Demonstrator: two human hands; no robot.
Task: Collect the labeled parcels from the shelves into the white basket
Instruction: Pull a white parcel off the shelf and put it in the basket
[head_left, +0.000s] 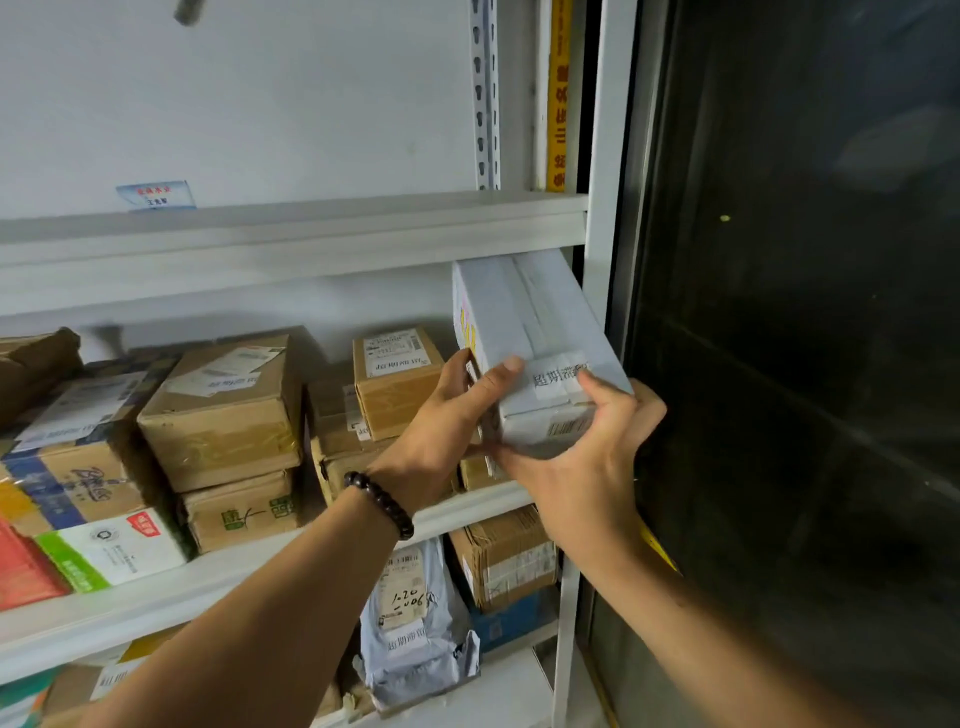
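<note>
Two hands hold a white labeled parcel (530, 322) at the right end of the middle shelf (208, 587), beside the white upright (602, 208). The parcel is tilted, its far end up under the shelf above and its near end raised over small brown boxes. The left hand (447, 415) grips its left side, thumb laid on the top face; a dark bead bracelet (379, 504) circles that wrist. The right hand (576, 467) clamps the near end, fingers (602, 395) curled over the printed label, thumb underneath. Taped cardboard boxes (223, 410) fill the shelf to the left; a grey mailer bag (410, 623) lies on the shelf below.
</note>
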